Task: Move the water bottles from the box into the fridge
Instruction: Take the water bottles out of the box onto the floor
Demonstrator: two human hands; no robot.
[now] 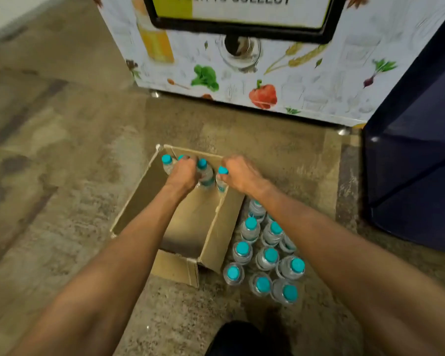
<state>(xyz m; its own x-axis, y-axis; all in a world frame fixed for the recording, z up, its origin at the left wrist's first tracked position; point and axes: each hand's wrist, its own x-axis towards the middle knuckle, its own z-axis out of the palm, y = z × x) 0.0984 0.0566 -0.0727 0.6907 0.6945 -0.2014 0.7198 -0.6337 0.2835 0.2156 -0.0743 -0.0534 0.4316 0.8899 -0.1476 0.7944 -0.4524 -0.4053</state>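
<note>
An open cardboard box (211, 242) sits on the floor. Several clear water bottles with teal caps stand along its far wall. My left hand (184, 173) reaches into the box and curls round a bottle whose teal cap (181, 157) peeks out past the knuckles. Two more bottles flank that hand, one on the left (167, 163) and one on the right (204, 173). My right hand (239, 173) grips the neck of the rightmost bottle (222, 179) at the box's right wall. A cluster of several bottles (266, 255) stands on the floor right of the box.
A white machine (306, 80) with printed vegetables stands beyond the box, a black-framed flap at its top. A dark blue cabinet door (416, 163) rises on the right. The floor (62, 150) is mottled stone. A dark shoe (239, 337) shows at the bottom edge.
</note>
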